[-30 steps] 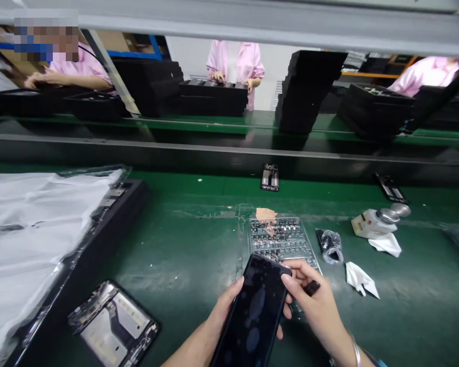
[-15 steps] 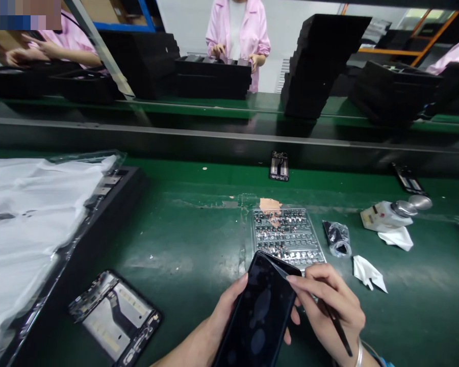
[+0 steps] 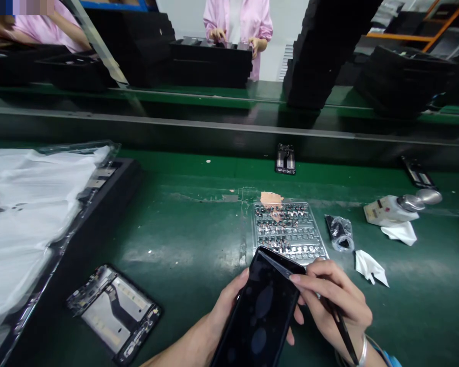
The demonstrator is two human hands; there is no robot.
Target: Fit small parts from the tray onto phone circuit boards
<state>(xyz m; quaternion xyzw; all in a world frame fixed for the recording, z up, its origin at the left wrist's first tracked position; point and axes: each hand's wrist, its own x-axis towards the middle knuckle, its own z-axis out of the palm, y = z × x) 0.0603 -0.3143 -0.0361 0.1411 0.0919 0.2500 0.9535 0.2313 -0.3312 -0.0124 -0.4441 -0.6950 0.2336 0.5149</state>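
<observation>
My left hand (image 3: 229, 300) is wrapped round a black smartphone (image 3: 262, 311), holding it tilted with its glossy, smudged face up. My right hand (image 3: 336, 300) is closed at the phone's upper right corner, thumb and forefinger pinching the edge of a clear film (image 3: 281, 268) that is lifted along the top. A slim dark tool (image 3: 343, 331), perhaps tweezers, is tucked in the same hand and points back to the wrist. Just beyond the phone lies a clear plastic tray (image 3: 290, 232) of small electronic parts. An opened phone body (image 3: 115, 313) rests to the left.
A black foam tray (image 3: 110, 188) under white sheeting (image 3: 26, 214) fills the left. At right are a pump bottle (image 3: 388, 210), white wipes (image 3: 371, 267) and a bagged black item (image 3: 339, 233). Another phone frame (image 3: 285, 159) lies farther back. A person in pink (image 3: 237, 25) stands opposite.
The film's lifted edge at the phone's top shows a slightly wider gap. My right hand has shifted slightly right and keeps its pinch. The whole view has moved a little.
</observation>
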